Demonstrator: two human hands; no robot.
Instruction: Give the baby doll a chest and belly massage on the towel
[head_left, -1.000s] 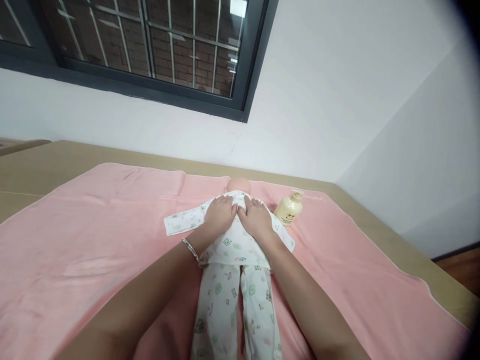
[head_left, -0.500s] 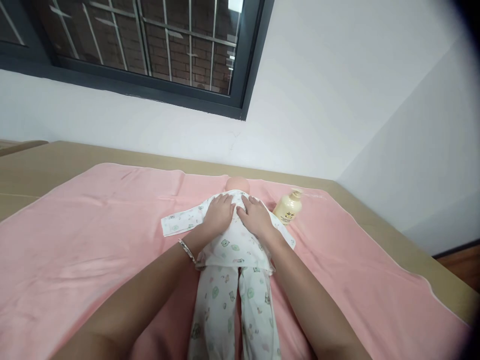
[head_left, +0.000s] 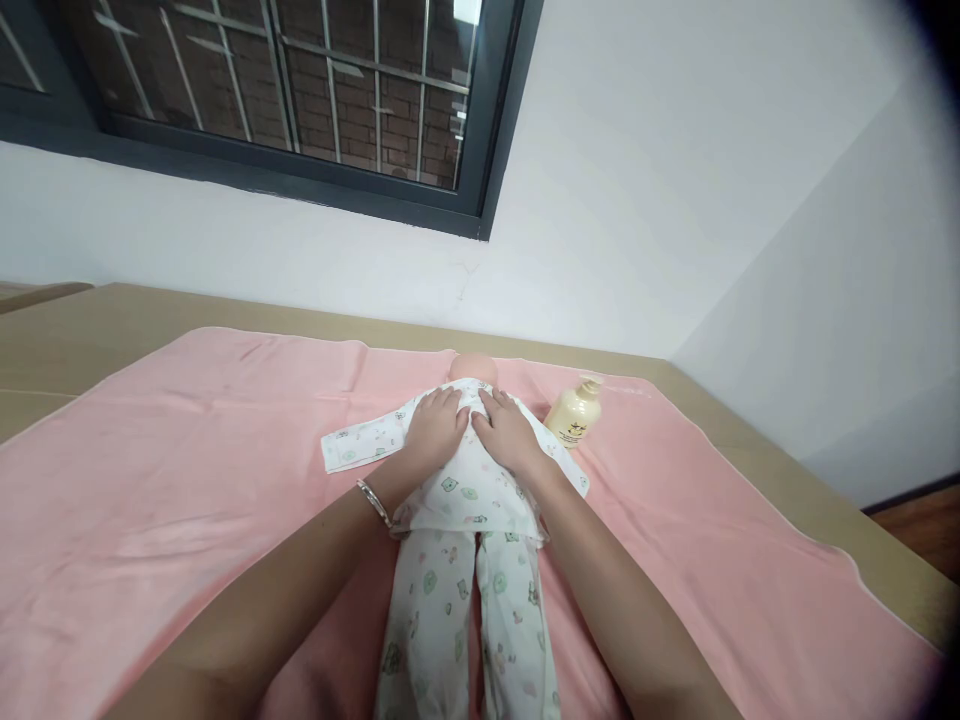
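Note:
A baby doll (head_left: 474, 367) lies on a pink blanket, its head at the far end and its face not visible. It wears a white printed top (head_left: 465, 500) and matching trousers (head_left: 431, 610). Flat on the upper left of the top rests my left hand (head_left: 435, 428), fingers stretched out toward the doll's head. My right hand (head_left: 511, 430) lies open on the upper right of the top, its thumb close to the left thumb. Neither hand grasps anything. The left sleeve (head_left: 364, 443) spreads out sideways on the blanket.
A pale yellow pump bottle (head_left: 575, 412) stands on the pink blanket (head_left: 225, 430), right of the doll and beside its sleeve. The blanket covers a wooden surface (head_left: 187, 302) that meets a white wall (head_left: 600, 200). A dark-framed window (head_left: 300, 170) is above.
Both hands stay flat on the doll's top with barely any movement. The whole view has shifted very slightly.

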